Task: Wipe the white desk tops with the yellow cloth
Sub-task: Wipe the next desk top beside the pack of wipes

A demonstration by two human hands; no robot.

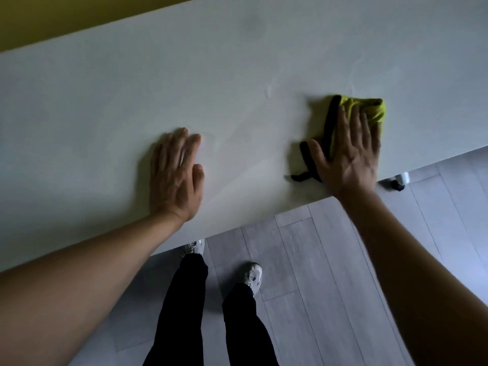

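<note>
Ideally, the yellow cloth (355,120), lying near the front edge of the white desk top (237,75), is kept flat and swept in overlapping strokes under the right hand (348,151), spread open and pressed upon it, while the left hand (175,175) is rested flat, open and empty, alongside.

We find the left hand (175,175) lying palm down with its fingers straight and close together, the bare forearm reaching in from the lower left. We find the right hand (348,151) likewise palm down, fingers straight and spread, thumb held out to the side, its bare forearm entering from the lower right.
</note>
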